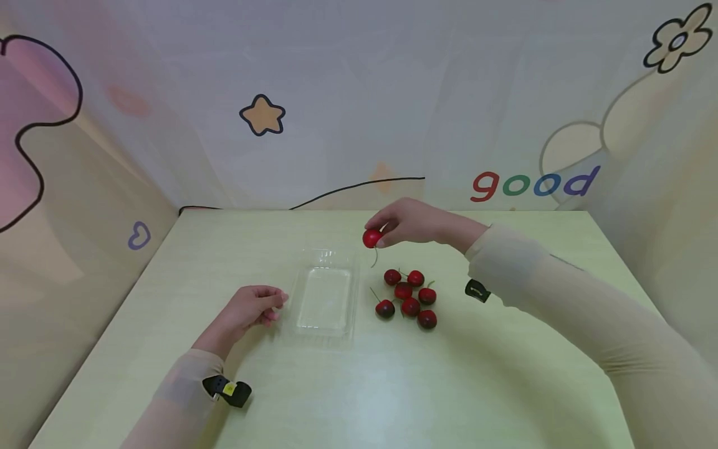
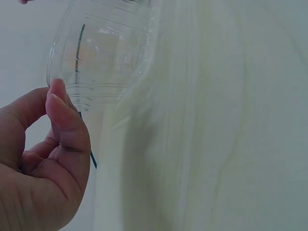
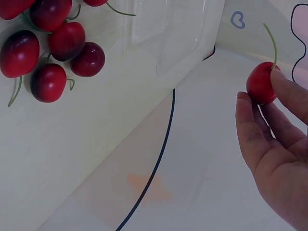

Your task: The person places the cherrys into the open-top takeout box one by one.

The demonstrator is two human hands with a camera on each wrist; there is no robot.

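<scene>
My right hand [image 1: 412, 221] pinches a bright red cherry [image 1: 371, 238] between thumb and fingertips, raised above the table. Its green stem [image 3: 272, 43] sticks out past the thumb in the right wrist view. With thumb and finger my left hand [image 1: 255, 308] pinches the left rim of a clear plastic container [image 2: 103, 53]. No cherries show inside that container in the head view. Just right of it lies a loose cluster of several dark red cherries [image 1: 403, 290], some with stems showing, below the right hand.
The pale table [image 1: 359, 399] meets a printed cloth backdrop [image 1: 359, 93] at its far edge, with more cloth along both sides. A black strap device [image 1: 229, 390] sits on the left wrist, another [image 1: 477, 290] on the right.
</scene>
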